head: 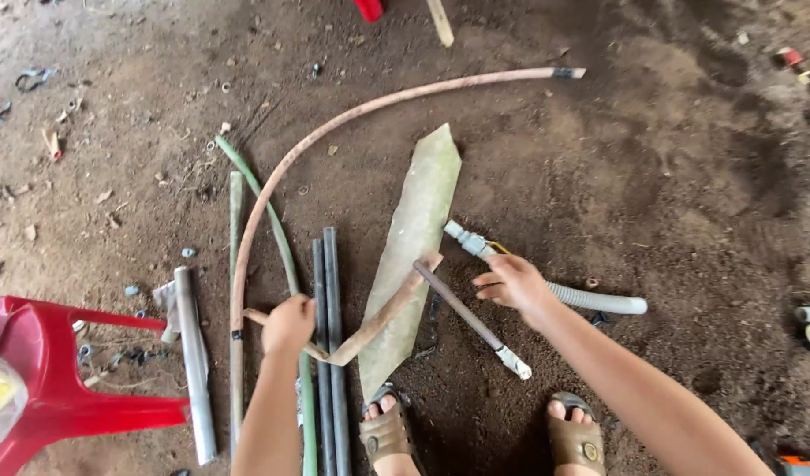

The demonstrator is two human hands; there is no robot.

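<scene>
The left hand (pixel 287 324) is closed around a bent tan hose (pixel 369 328). This hose makes a V shape on the dirt floor (pixel 687 176). One arm of the V goes left from the bend, through the fist. The other arm slants up and to the right, and its cut end stops just left of the right hand (pixel 511 284).

The right hand is partly open, with curled fingers. It is nearest that cut end, and it sits just above a thin dark pipe (pixel 471 319) that slants down to the right. I cannot tell if it touches the pipe, or the grey ribbed hose (pixel 590 300) that runs out behind it.

The bent hose crosses over a pale green sheet (pixel 414 256) and two dark pipes (pixel 330 353). The fist hides part of it. A long curved tan hose (pixel 334 123) arcs above, well away from the hands.
</scene>
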